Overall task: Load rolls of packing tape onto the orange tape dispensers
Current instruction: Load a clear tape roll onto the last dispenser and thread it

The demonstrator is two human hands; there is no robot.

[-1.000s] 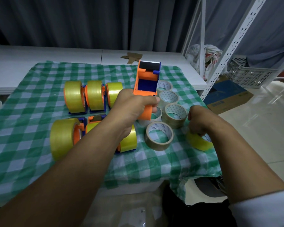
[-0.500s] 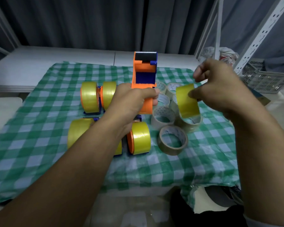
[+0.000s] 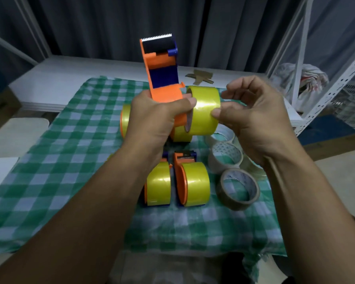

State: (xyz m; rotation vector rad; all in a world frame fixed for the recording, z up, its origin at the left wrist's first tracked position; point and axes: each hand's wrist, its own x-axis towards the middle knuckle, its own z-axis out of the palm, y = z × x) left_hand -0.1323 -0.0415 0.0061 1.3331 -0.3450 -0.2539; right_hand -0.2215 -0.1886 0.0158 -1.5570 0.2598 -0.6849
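Since half a second ago the yellow tape roll (image 3: pixel 205 109) has crossed the gap. It was held apart at 3 o'clock of the orange dispenser (image 3: pixel 162 78) and now sits against the dispenser's side, and both have risen nearer the camera.

The left hand (image 3: pixel 152 119) grips the dispenser's lower body, fingers wrapped round it, with the thumb tip touching the roll's near edge. The right hand (image 3: pixel 252 119) pinches the roll across its outer band with thumb and curled fingers.

The roll lies at 3 o'clock of the left hand, with the right hand just beyond it on the same line. Its axis runs from 9 to 3 o'clock, which seems to match the hub. The open core faces the dispenser and meets the orange plastic, but how far it is seated I cannot tell. I judge the coming push must go straight toward 9 o'clock along that axis.

The dispenser is hard, smooth orange plastic with dark blue parts, standing upright with a toothed blade (image 3: pixel 157 37) at 12 o'clock. The roll is a glossy, translucent yellow cylinder on a pale card core.

Below, on the green checked cloth (image 3: pixel 70 160) over the counter (image 3: pixel 70 74), loaded dispensers (image 3: pixel 193 183) lie at 6 o'clock, and loose rolls (image 3: pixel 239 189), flat and ring-shaped, lie at 4 o'clock.
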